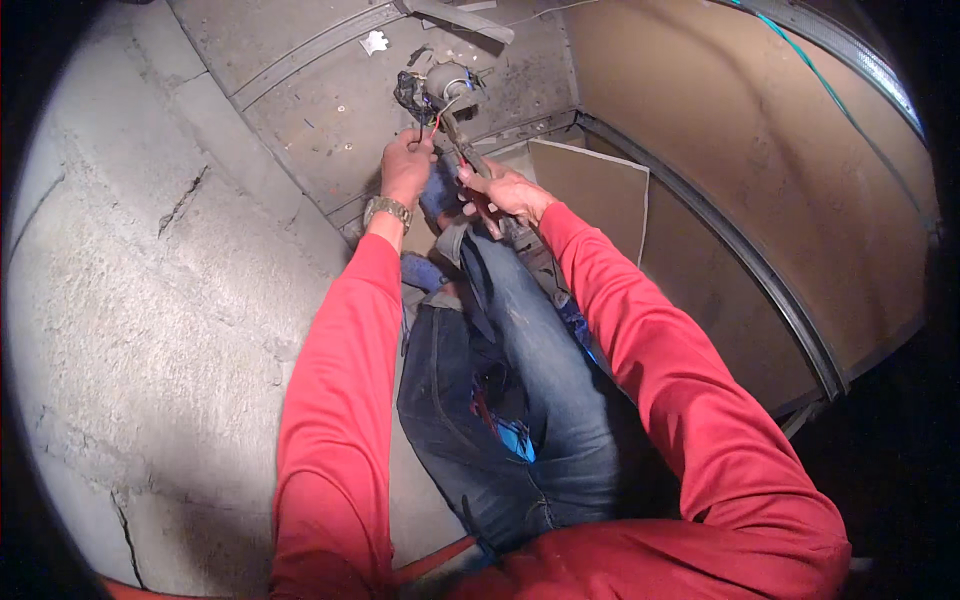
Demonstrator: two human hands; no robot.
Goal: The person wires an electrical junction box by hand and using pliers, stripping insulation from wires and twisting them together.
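My left hand [405, 168] is closed in a pinch on a thin wire [436, 124] that looks red. A watch [388, 208] circles that wrist. My right hand [507, 192] is wrapped round red-handled pliers [487, 214], whose far end points up toward the wires. Just beyond both hands, a dark bundle of wires [409, 92] comes out beside a round grey fitting [449, 82]. A pale loose wire end curls near the fitting. Whether the pliers' jaws touch any wire is too small to tell.
A rough block wall [180, 300] rises at the left. Brown boards [730, 130] with a curved-looking metal track [720, 230] stand at the right. A green cable [820, 80] crosses the upper right. My jeans-covered legs [560, 400] lie below my hands. A metal strip [460, 20] lies at the top.
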